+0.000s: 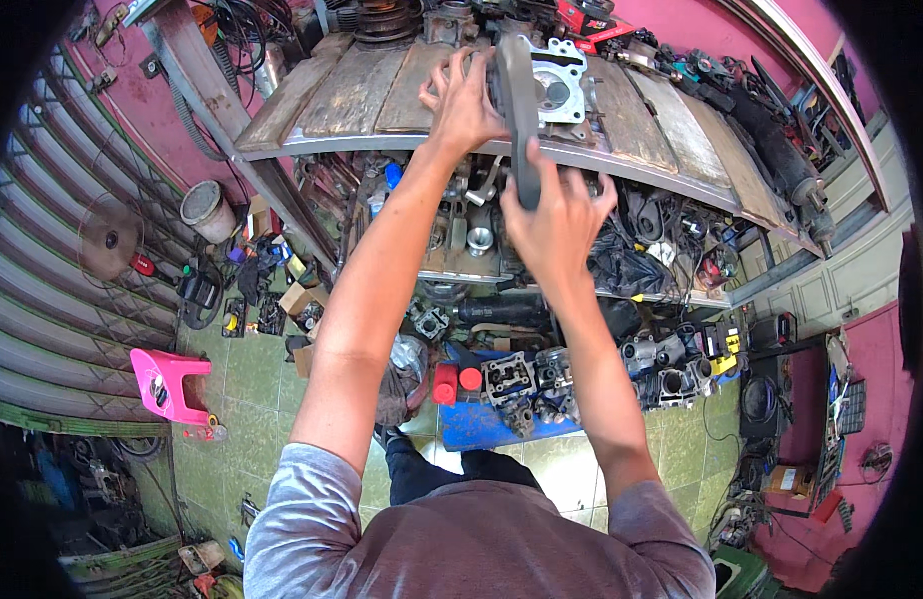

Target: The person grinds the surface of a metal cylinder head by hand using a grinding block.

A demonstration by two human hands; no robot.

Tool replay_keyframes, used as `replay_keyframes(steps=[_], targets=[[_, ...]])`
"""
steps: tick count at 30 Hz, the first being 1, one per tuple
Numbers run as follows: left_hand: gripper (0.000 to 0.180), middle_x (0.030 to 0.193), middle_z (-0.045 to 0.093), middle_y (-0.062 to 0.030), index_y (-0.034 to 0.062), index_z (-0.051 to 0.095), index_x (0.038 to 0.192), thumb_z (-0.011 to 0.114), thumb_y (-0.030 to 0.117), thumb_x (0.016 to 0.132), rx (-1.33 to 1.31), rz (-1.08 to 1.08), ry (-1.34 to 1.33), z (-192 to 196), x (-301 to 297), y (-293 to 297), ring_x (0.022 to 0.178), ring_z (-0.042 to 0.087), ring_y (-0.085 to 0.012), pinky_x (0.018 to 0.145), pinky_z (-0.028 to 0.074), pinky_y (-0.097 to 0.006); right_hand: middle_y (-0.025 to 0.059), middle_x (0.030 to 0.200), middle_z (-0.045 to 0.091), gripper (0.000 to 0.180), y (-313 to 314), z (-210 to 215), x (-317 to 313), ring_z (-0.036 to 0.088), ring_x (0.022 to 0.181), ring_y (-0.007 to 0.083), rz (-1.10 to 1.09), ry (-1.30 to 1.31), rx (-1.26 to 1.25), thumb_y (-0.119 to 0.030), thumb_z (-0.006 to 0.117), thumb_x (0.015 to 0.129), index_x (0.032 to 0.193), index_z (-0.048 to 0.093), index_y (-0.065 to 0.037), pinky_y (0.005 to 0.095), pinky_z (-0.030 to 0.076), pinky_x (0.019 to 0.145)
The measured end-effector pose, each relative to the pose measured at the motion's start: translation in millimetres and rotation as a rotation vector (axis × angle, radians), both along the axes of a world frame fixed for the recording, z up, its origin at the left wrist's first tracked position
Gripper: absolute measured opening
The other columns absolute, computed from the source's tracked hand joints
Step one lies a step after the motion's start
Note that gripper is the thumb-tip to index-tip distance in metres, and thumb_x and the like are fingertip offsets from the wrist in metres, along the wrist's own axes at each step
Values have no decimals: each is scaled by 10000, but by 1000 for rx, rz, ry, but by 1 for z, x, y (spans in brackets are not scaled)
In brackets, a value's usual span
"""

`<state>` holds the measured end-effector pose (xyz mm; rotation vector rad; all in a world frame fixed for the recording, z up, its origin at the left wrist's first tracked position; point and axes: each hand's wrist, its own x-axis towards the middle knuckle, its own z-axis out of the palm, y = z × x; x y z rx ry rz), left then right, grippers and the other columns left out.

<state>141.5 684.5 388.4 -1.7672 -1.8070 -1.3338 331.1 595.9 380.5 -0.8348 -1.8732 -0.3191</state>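
Observation:
A long dark grey metal part (519, 110) stands on edge over the wooden-topped workbench (351, 95). My right hand (558, 222) grips its near end at the bench's front edge. My left hand (463, 100) rests on the bench top against the part's left side, fingers spread around its far end. A silver engine cylinder block (563, 88) sits on the bench just right of the part.
Engine parts crowd a lower shelf (461, 262) under the bench. On the tiled floor lie a blue tray (481, 424) with cylinder heads and red cans, a pink stool (167, 384), a fan (110, 240), a white bucket (206, 210) and scattered tools.

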Motion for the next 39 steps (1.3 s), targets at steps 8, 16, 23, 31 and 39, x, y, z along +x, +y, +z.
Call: replay_keyframes(steps=[8,16,23,31,39], targets=[[1011,1469,389,-160,195,455,1459,839,213,524,-82,29,-16,4,-8,0,1371,309,-485,1056,210,-732,115,856,736,478,-18,5,3,683,839,283,-49,-86,-85,-243,776,791,1243,677,-124,536,330,1037],[954,1475,386,-188,199,461,1457,827,232,577,-86,9,-10,10,1,4,1380,314,-464,1068,186,-742,121,804,737,458,3,22,-8,705,863,285,-57,-52,-81,-261,762,811,1232,663,-111,544,328,1043],[1077,1499,371,-184,208,447,1470,926,362,518,-117,44,35,4,-13,4,1371,306,-508,1050,209,-756,66,621,671,512,-30,-7,9,669,789,265,19,-47,-73,-243,772,779,1255,660,-90,583,292,1051],[1252,1531,359,-163,212,431,1505,981,443,404,-129,4,25,11,-2,1,1401,294,-458,1082,198,-721,126,721,707,490,25,38,-3,707,819,314,-208,-118,-36,-300,754,816,1267,662,-134,567,356,1008],[1297,1525,344,-142,196,408,1507,991,487,385,-155,52,45,11,-6,-3,1409,274,-425,1077,210,-680,112,637,670,492,-13,39,18,693,789,322,-67,-119,-107,-211,750,787,1238,650,-41,610,336,956]])
